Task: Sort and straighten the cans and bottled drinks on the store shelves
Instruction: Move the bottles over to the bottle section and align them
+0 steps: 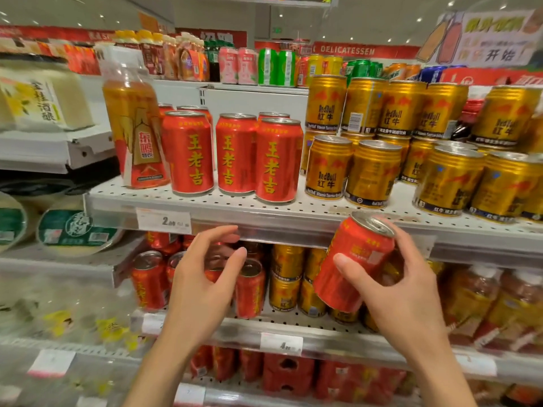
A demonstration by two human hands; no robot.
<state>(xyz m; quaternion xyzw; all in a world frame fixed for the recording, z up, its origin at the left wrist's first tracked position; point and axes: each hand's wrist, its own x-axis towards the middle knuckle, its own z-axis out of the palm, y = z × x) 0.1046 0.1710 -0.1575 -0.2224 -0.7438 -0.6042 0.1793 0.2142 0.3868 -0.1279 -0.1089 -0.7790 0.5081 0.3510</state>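
My right hand (402, 292) grips a red can (352, 259), tilted to the right, in front of the edge of the white perforated shelf (205, 205). My left hand (202, 277) hovers with loosely curled fingers and holds nothing, in front of red cans (150, 280) on the lower shelf. On the upper shelf stand red cans (235, 154) in rows, with a tall orange bottle (135, 127) at their left. Gold cans (373, 171) fill the right side, some stacked two high.
More gold cans (286, 277) and bottled drinks (476, 301) sit on the lower shelf. Price tags (164, 221) hang on the shelf edges. Round green-lidded tubs (73, 230) lie at the left. Mixed cans and bottles (249, 67) line the top shelf.
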